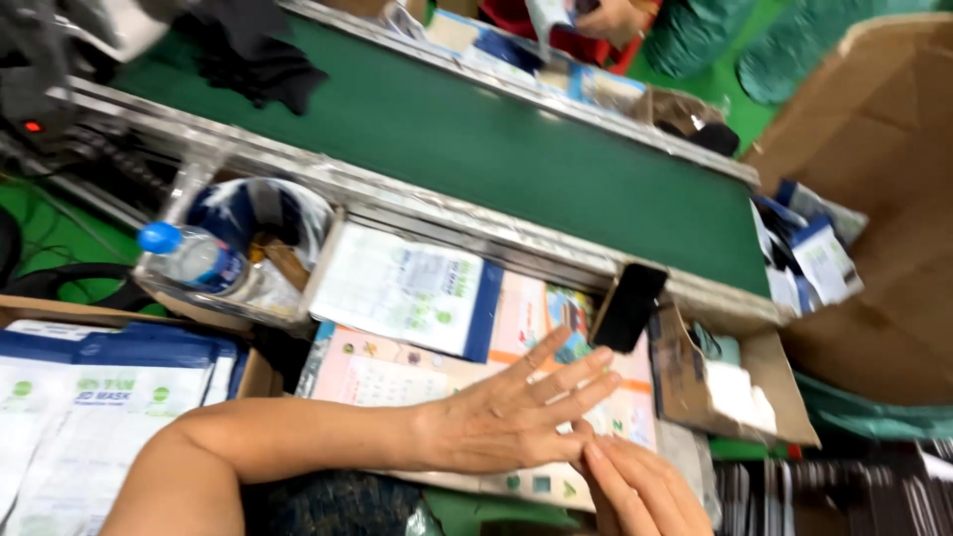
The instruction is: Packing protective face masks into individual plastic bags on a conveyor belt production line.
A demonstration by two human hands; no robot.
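A: Where are the person's hands?

B: The left hand (516, 417) lies flat with its fingers spread, palm down, on the pastel printed sheet (417, 372) at the near edge of the bench. It pinches nothing. The right hand (635, 486) comes up from the near right corner, its fingers straight and pressed together, the tips touching the left hand's edge; it holds nothing either.

A: What hems them in?

B: Just beyond the left fingertips a black phone (627, 306) leans upright against the metal rail (447, 213) of the green conveyor belt (516, 149). To the right an open cardboard box (735, 387) stands near. To the far left a white and blue packet (402, 288) overlaps the sheet's far edge, and beyond it sits a clear tray (238, 298) with a blue-capped water bottle (194, 256).

A: Any open room?

B: The belt's middle stretch lies bare; dark cloth (263, 65) sits at its far left end. A stack of blue and white packets (89, 397) fills the near left. Another person's hand (606, 18) works across the belt.
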